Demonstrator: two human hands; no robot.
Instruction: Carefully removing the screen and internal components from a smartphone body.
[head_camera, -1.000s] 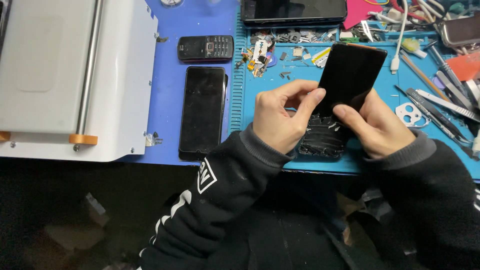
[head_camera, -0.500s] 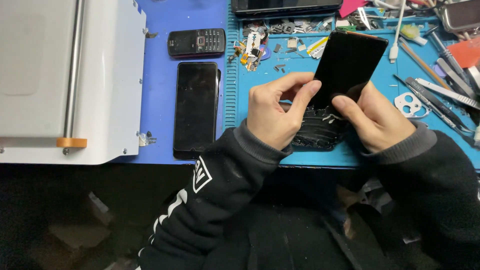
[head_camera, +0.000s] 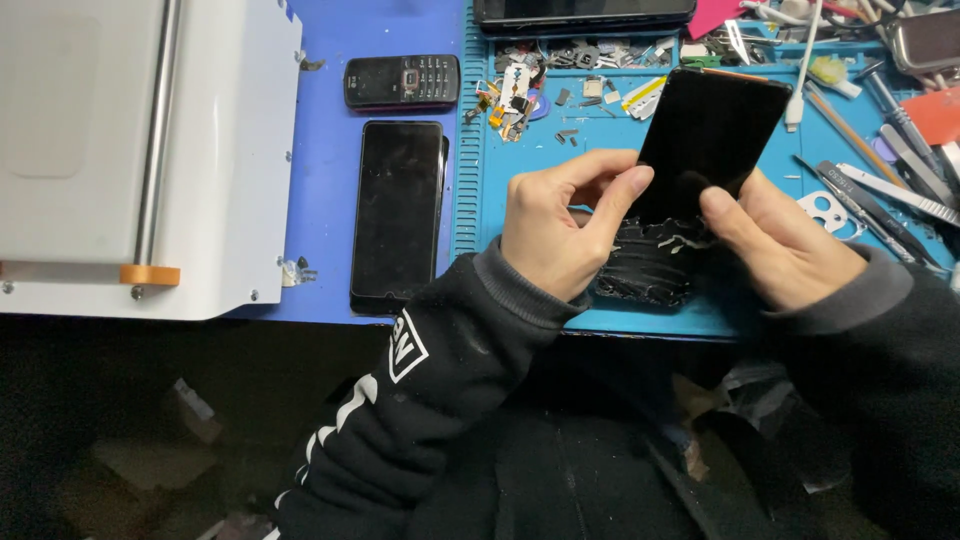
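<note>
A black phone screen panel (head_camera: 712, 140) is held tilted over the teal work mat (head_camera: 530, 170). My left hand (head_camera: 565, 225) pinches its lower left edge between thumb and fingers. My right hand (head_camera: 780, 245) grips its lower right corner, thumb on the front face. Below the panel, between both hands, lies a crumpled pile of black peeled film (head_camera: 650, 265) on the mat's front edge.
A black smartphone (head_camera: 398, 215) and a small keypad phone (head_camera: 402, 81) lie on the blue mat to the left. A white machine (head_camera: 130, 150) fills the far left. Small parts (head_camera: 515, 95), tweezers and tools (head_camera: 880, 190) crowd the teal mat's back and right.
Both hands and the panel stay together in much the same grip. The view has shifted slightly, so the panel sits a little lower and more central.
</note>
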